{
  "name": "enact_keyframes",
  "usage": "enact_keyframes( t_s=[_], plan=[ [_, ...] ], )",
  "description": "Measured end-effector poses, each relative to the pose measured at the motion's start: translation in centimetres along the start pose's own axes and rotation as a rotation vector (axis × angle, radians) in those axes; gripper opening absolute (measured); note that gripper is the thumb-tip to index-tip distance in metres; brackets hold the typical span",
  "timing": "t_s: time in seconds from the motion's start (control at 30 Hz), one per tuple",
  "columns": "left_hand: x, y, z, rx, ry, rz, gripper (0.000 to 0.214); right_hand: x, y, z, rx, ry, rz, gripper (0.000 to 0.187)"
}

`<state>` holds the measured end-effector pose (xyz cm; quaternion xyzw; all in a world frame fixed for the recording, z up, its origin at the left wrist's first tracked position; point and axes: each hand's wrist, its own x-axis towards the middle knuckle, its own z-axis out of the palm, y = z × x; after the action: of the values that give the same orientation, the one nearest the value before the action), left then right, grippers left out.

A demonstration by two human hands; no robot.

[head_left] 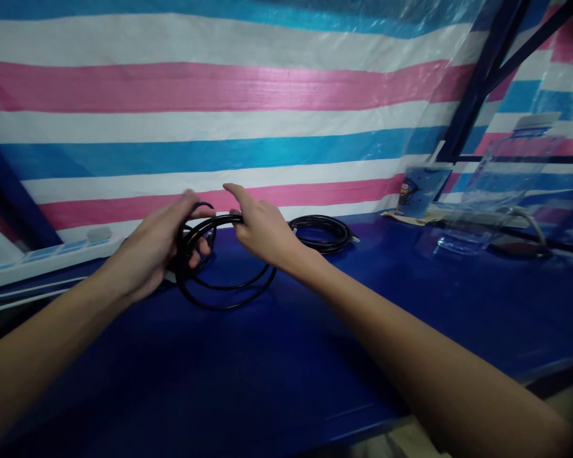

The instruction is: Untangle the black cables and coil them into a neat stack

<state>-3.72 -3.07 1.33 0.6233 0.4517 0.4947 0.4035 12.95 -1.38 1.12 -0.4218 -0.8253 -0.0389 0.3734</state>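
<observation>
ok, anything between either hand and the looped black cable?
Nothing visible: the left hand and right hand both have it in their grip. The second black coil lies beyond the right wrist, not between.

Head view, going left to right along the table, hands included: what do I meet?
White power strip, left hand, right hand, coiled black cable lying on the blue table, blue cup, clear plastic bottle. Left out: the held black cable, which overlaps both hands.
</observation>
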Motion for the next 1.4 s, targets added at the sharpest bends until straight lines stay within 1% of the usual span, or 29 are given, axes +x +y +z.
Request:
enact_keyframes(
  t_s=[0.07,0.1,0.13,0.2,0.27,0.33,0.37,0.4,0.43,0.5,0.53,0.57,0.6,0.63,0.67,0.7,0.73,0.8,0.83,0.87,0.9,0.93,1.0,1.03,1.13,1.2,1.27,1.33,1.4],
  plan=[
    [-0.7,0.2,0.9,0.161,-0.04,0.087,0.071,-0.1,-0.3,-0.2,-0.056,-0.036,-0.042,0.064],
    [-0.9,0.1,1.2,0.229,-0.042,0.126,0.075,-0.1,-0.4,-0.4,-0.082,-0.044,-0.074,0.06],
    [-1.0,0.0,1.3,0.264,-0.033,0.163,0.071,-0.1,-0.5,-0.5,-0.102,-0.039,-0.109,0.053],
    [-1.3,-0.3,1.5,0.251,-0.007,0.238,0.055,0.1,-0.4,-0.9,-0.087,-0.006,-0.159,0.033],
    [-1.4,-0.5,1.5,0.192,-0.007,0.312,0.049,0.3,-0.1,-1.1,0.044,-0.028,-0.171,0.018],
    [-1.4,-0.5,1.5,0.131,-0.033,0.365,0.047,0.5,0.4,-1.2,0.226,-0.088,-0.147,0.009],
    [-1.3,-0.5,1.4,0.103,-0.015,0.381,0.042,0.5,0.7,-1.1,0.302,-0.099,-0.123,0.007],
    [-1.1,-0.5,1.1,0.09,0.044,0.397,0.037,0.6,0.9,-1.1,0.354,-0.083,-0.093,0.005],
    [-0.7,-0.6,0.8,0.103,0.145,0.416,0.035,0.6,1.1,-0.9,0.385,-0.048,-0.058,0.004],
    [0.4,-1.1,-0.4,0.228,0.406,0.446,0.035,0.5,1.4,-0.8,0.41,0.018,0.004,0.007],
    [1.0,-1.5,-1.1,0.313,0.508,0.437,0.035,0.4,1.5,-0.7,0.417,0.035,0.025,0.01],
    [1.7,-1.9,-1.9,0.382,0.542,0.396,0.041,0.4,1.5,-0.7,0.422,0.044,0.035,0.012],
    [2.2,-2.3,-2.6,0.423,0.52,0.333,0.047,0.4,1.5,-0.7,0.429,0.05,0.034,0.013],
    [2.7,-2.6,-3.2,0.466,0.46,0.28,0.05,0.4,1.5,-0.7,0.438,0.057,0.029,0.013],
    [3.0,-2.9,-3.7,0.533,0.39,0.265,0.049,0.4,1.4,-0.8,0.446,0.065,0.021,0.012],
    [3.1,-3.1,-4.0,0.629,0.316,0.3,0.046,0.4,1.4,-0.8,0.447,0.075,0.015,0.01],
    [3.1,-3.2,-4.1,0.753,0.22,0.377,0.042,0.5,1.4,-0.8,0.439,0.083,0.011,0.009],
    [2.9,-3.3,-4.0,0.993,-0.024,0.539,0.037,0.6,1.6,-0.9,0.408,0.083,0.003,0.009],
    [2.7,-3.5,-3.8,1.066,-0.158,0.572,0.036,0.7,1.8,-0.9,0.386,0.072,-0.009,0.011],
    [2.6,-3.6,-3.7,1.106,-0.279,0.565,0.036,0.7,2.0,-1.0,0.362,0.056,-0.029,0.012],
    [2.6,-3.9,-3.6,1.135,-0.36,0.526,0.037,0.7,2.2,-1.0,0.337,0.029,-0.054,0.014],
    [2.7,-4.2,-3.6,1.164,-0.393,0.478,0.037,0.8,2.4,-1.2,0.309,-0.01,-0.082,0.016],
    [3.1,-4.8,-4.1,1.236,-0.386,0.392,0.037,0.8,2.8,-1.5,0.229,-0.106,-0.128,0.021],
    [3.3,-5.0,-4.6,1.276,-0.364,0.348,0.037,0.7,3.0,-1.7,0.181,-0.156,-0.141,0.023],
    [4.1,-5.4,-6.2,1.381,-0.261,0.22,0.038,0.7,3.6,-2.6,0.034,-0.259,-0.133,0.03],
    [4.3,-5.5,-7.1,1.462,-0.178,0.129,0.039,0.6,4.0,-3.3,-0.036,-0.29,-0.097,0.032],
    [4.3,-5.5,-7.8,1.528,-0.133,0.07,0.04,0.6,4.3,-3.8,-0.072,-0.309,-0.061,0.033],
    [4.2,-5.5,-8.1,1.576,-0.104,0.039,0.044,0.7,4.6,-4.3,-0.08,-0.327,-0.04,0.033],
    [4.2,-5.6,-8.3,1.611,-0.083,0.042,0.046,0.7,4.8,-4.5,-0.067,-0.341,-0.034,0.032]
  ],
)
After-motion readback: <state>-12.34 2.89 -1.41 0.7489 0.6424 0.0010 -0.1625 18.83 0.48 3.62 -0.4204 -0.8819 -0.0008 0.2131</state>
